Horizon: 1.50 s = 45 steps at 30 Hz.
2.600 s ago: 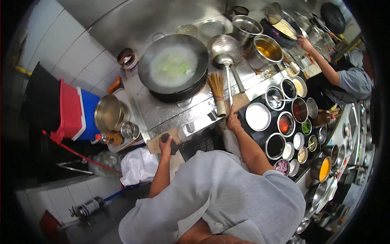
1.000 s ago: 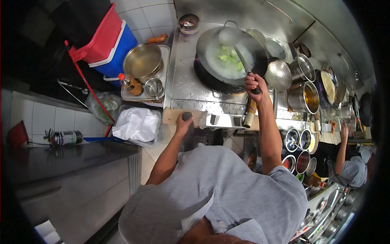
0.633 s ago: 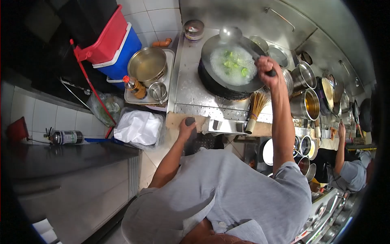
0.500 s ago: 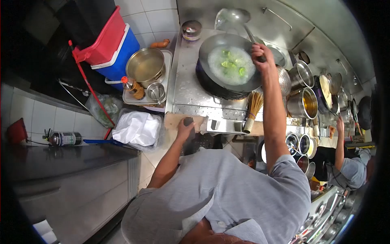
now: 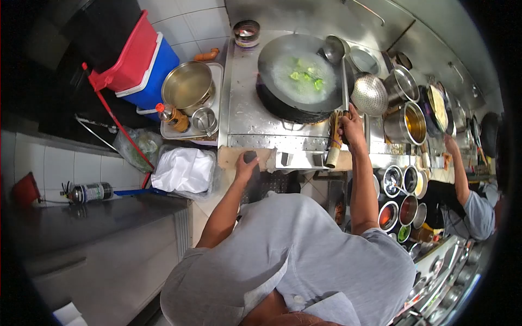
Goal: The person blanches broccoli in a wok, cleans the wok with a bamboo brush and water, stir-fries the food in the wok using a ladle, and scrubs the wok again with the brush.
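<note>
My right hand (image 5: 352, 130) is closed around the handle of a long metal ladle (image 5: 346, 81). The bowl of that ladle is at the right rim of a large wok (image 5: 266, 70). Pieces of green vegetable (image 5: 305, 76) sit in cloudy, steaming liquid inside the wok. Just left of my right hand, a bamboo wok brush (image 5: 333, 149) stands at the front edge of the stove. My left hand (image 5: 246, 165) is closed on a dark, blunt-ended object (image 5: 250, 156) by the stove's front ledge; its kind is unclear.
A perforated strainer (image 5: 370, 93) and a pot of amber liquid (image 5: 414, 124) are right of the wok. At left, a tray holds a large pot (image 5: 187, 87), a sauce bottle (image 5: 173, 117) and a small metal cup (image 5: 204, 120). A co-worker (image 5: 473, 212) stands at far right.
My right hand has drawn back toward me, and the ladle has come down from above the wok's far side to its right rim. My left hand keeps its hold.
</note>
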Motion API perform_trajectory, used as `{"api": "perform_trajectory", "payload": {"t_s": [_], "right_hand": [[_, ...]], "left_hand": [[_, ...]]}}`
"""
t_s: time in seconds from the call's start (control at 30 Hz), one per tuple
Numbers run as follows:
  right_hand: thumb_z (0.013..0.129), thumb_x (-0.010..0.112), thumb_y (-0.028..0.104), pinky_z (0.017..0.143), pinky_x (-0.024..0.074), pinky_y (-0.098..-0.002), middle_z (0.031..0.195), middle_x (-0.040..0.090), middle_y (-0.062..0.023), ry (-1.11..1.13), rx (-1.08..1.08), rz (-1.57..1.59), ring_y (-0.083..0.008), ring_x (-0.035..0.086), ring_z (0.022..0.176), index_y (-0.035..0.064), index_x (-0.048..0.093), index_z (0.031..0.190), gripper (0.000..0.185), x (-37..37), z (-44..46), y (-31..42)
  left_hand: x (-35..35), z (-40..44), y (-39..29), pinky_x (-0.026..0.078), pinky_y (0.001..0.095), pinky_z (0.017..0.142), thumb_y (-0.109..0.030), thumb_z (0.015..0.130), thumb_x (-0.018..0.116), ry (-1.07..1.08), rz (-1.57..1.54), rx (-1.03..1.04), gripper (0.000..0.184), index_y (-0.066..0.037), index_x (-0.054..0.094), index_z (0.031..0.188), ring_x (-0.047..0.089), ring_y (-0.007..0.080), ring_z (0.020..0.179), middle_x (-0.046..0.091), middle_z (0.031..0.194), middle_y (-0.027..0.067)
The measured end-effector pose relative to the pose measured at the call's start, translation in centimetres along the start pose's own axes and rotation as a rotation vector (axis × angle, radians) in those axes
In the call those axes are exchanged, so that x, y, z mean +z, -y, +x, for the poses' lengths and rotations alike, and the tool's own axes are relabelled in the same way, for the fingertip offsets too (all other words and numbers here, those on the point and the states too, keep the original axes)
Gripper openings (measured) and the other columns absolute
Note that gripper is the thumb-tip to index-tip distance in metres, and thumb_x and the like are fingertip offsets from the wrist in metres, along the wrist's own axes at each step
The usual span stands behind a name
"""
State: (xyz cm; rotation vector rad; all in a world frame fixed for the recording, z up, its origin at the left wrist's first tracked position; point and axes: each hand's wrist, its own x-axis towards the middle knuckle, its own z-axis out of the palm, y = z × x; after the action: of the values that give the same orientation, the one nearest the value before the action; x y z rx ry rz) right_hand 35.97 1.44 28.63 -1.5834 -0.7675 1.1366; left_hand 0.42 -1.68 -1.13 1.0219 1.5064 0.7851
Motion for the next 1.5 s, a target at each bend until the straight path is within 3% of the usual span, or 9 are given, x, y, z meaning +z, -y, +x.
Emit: {"api": "perform_trajectory", "payload": {"t_s": [0.13, 0.2, 0.43, 0.5, 0.6, 0.87, 1.13, 1.23, 1.5], "right_hand": [[0.087, 0.049, -0.002, 0.041, 0.0402, -0.0285, 0.070, 0.049, -0.0002, 0.011, -0.022, -0.087, -0.0107, 0.047, 0.049, 0.0061, 0.029, 0.150, 0.067, -1.5, -0.5, -1.7], [0.087, 0.050, -0.002, 0.041, 0.0398, -0.0283, 0.070, 0.048, 0.0001, 0.010, 0.006, -0.103, -0.0106, 0.047, 0.049, 0.0062, 0.030, 0.151, 0.067, -1.9, -1.0, -2.2], [0.088, 0.049, 0.000, 0.038, 0.0381, -0.0263, 0.070, 0.047, 0.0003, 0.165, 0.125, 0.136, -0.0102, 0.048, 0.048, 0.0076, 0.028, 0.152, 0.068, -1.9, -1.4, -4.2], [0.088, 0.049, -0.001, 0.041, 0.0390, -0.0244, 0.072, 0.045, 0.0021, 0.219, 0.227, 0.343, -0.0085, 0.045, 0.050, 0.0059, 0.026, 0.153, 0.070, -2.4, -1.8, -4.2], [0.087, 0.051, -0.002, 0.045, 0.0388, -0.0228, 0.074, 0.042, 0.0039, 0.051, -0.088, -0.308, -0.0071, 0.041, 0.052, 0.0054, 0.026, 0.154, 0.072, -2.0, -2.3, -8.8], [0.085, 0.054, -0.003, 0.040, 0.0342, -0.0257, 0.069, 0.041, 0.0021, 0.152, 0.164, 0.025, -0.0087, 0.041, 0.044, 0.0040, 0.033, 0.150, 0.069, -3.6, -10.8, -3.3], [0.085, 0.055, 0.000, 0.070, 0.0438, -0.0266, 0.077, 0.046, -0.0032, -0.008, -0.066, -0.269, -0.0139, 0.045, 0.071, 0.0099, 0.034, 0.152, 0.071, -2.5, -8.7, -11.8], [0.089, 0.051, -0.002, 0.049, 0.0378, -0.0229, 0.074, 0.039, 0.0051, -0.074, -0.188, -0.263, -0.0056, 0.038, 0.055, 0.0139, 0.029, 0.155, 0.072, -1.4, -10.0, -13.4], [0.089, 0.051, -0.001, 0.043, 0.0373, -0.0239, 0.069, 0.035, 0.0054, -0.134, 0.012, -0.134, -0.0052, 0.040, 0.049, 0.0165, 0.028, 0.155, 0.072, -1.1, -13.7, -11.5]], "left_hand": [[0.1, 0.7, 1.1, 0.046, 0.0393, 0.097, -0.036, 0.075, 0.081, 0.029, -0.006, 0.046, 0.071, 0.001, 0.053, 0.129, 0.058, 0.0297, 0.111, 0.060, 0.120, 0.0187], [0.4, 1.2, 2.2, 0.056, 0.0342, 0.059, -0.018, 0.084, 0.076, -0.037, -0.038, 0.203, 0.044, -0.003, 0.054, 0.119, 0.065, 0.0179, 0.067, 0.064, 0.086, 0.0090], [0.0, -0.1, -0.8, 0.055, 0.0342, 0.071, -0.026, 0.079, 0.079, 0.029, -0.051, 0.139, 0.053, 0.000, 0.056, 0.119, 0.065, 0.0204, 0.078, 0.064, 0.098, 0.0126], [0.2, -1.0, -1.7, 0.056, 0.0349, 0.057, -0.020, 0.084, 0.076, 0.073, -0.193, 0.127, 0.042, -0.003, 0.052, 0.114, 0.065, 0.0197, 0.065, 0.063, 0.082, 0.0105], [0.3, -1.6, -2.6, 0.057, 0.0352, 0.057, -0.020, 0.084, 0.076, 0.086, -0.232, 0.101, 0.041, -0.003, 0.052, 0.114, 0.065, 0.0197, 0.064, 0.063, 0.082, 0.0101], [-0.2, 0.1, -2.7, 0.058, 0.0386, 0.070, -0.022, 0.084, 0.074, 0.226, -0.418, -0.127, 0.042, -0.004, 0.053, 0.116, 0.067, 0.0237, 0.079, 0.066, 0.096, 0.0145], [2.4, 1.1, -11.1, 0.059, 0.0410, 0.081, -0.015, 0.086, 0.069, 0.517, -0.664, -0.231, 0.034, 0.003, 0.057, 0.113, 0.069, 0.0308, 0.089, 0.068, 0.103, 0.0170], [4.5, 2.0, -13.7, 0.059, 0.0378, 0.077, -0.018, 0.086, 0.072, 0.540, -0.613, -0.236, 0.034, 0.001, 0.058, 0.110, 0.069, 0.0277, 0.087, 0.068, 0.101, 0.0167], [5.4, -0.4, -17.4, 0.058, 0.0364, 0.067, -0.026, 0.090, 0.069, 0.614, -0.480, -0.150, 0.034, -0.004, 0.053, 0.109, 0.068, 0.0244, 0.075, 0.066, 0.092, 0.0143]]}}
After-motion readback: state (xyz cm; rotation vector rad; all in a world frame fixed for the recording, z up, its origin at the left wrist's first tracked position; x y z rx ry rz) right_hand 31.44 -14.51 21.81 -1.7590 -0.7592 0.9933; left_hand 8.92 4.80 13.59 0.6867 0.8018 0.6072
